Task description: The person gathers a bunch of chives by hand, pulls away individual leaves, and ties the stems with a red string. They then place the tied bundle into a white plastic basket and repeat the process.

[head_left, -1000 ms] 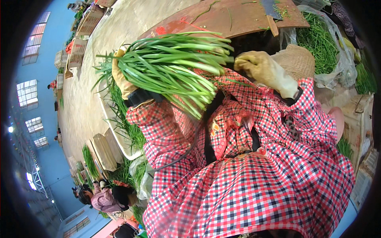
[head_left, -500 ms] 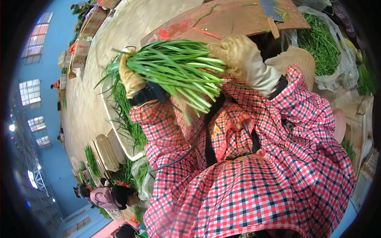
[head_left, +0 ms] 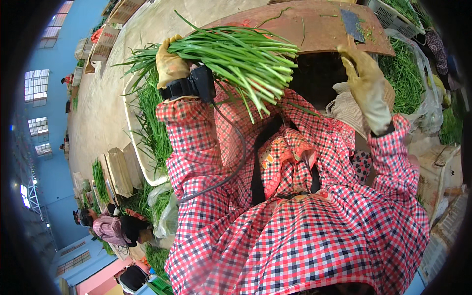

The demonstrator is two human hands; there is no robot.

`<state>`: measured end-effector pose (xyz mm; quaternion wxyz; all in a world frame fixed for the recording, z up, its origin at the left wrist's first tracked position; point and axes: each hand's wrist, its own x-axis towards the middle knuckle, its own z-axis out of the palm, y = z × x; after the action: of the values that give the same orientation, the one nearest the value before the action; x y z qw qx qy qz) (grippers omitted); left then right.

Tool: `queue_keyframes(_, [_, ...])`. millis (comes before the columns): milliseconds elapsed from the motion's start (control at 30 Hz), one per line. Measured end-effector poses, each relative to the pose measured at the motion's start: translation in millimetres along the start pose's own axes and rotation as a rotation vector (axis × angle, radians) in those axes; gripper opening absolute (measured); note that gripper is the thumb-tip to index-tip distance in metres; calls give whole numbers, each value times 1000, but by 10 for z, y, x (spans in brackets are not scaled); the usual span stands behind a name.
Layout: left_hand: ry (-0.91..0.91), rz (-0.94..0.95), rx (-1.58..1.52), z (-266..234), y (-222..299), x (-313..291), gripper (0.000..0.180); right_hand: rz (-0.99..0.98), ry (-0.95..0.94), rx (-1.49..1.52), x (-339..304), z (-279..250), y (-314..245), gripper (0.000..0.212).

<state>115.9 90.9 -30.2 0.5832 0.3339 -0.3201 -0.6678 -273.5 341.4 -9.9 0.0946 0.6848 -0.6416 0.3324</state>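
Observation:
My gloved left hand (head_left: 172,64) is closed around a thick bunch of chives (head_left: 241,54), the pale cut ends pointing right and the green leaf tips trailing left behind the hand. A black strap with a box and cable sits on that wrist. On the right, my gloved right hand (head_left: 364,81) is raised with nothing in it, thumb and fingers apart. Just beyond its fingertips lies a broad-bladed knife (head_left: 350,24) on the brown board (head_left: 314,37), its handle toward me and partly hidden by the fingers. Green scraps lie beside the blade.
A white-rimmed tub (head_left: 135,132) of greens stands to my left. At the right are a clear plastic bag (head_left: 423,93) full of greens and a grey crate (head_left: 393,17). Cardboard boxes (head_left: 123,167) and a seated person (head_left: 115,228) are farther left.
My right hand has left the cut ends of the chives and moved right, opening beside the knife handle. My left hand keeps the bunch, now slightly higher in view.

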Motion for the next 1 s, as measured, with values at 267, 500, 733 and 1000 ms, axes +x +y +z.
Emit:
queue_keyframes(267, [-6, 203, 908, -23, -4, 111, 25, -483, 61, 181, 47, -100, -1253, 10])
queue_keyframes(500, [102, -15, 300, -146, -29, 111, 31, -155, 195, 29, 87, 312, -1024, 48])
queue_keyframes(733, [36, -29, 931, -312, -173, 117, 24, -126, 156, -178, 309, 568, -853, 37])
queue_keyframes(1000, [173, -18, 1058, -259, -159, 65, 46, 380, -345, -463, 249, 80, -321, 18])
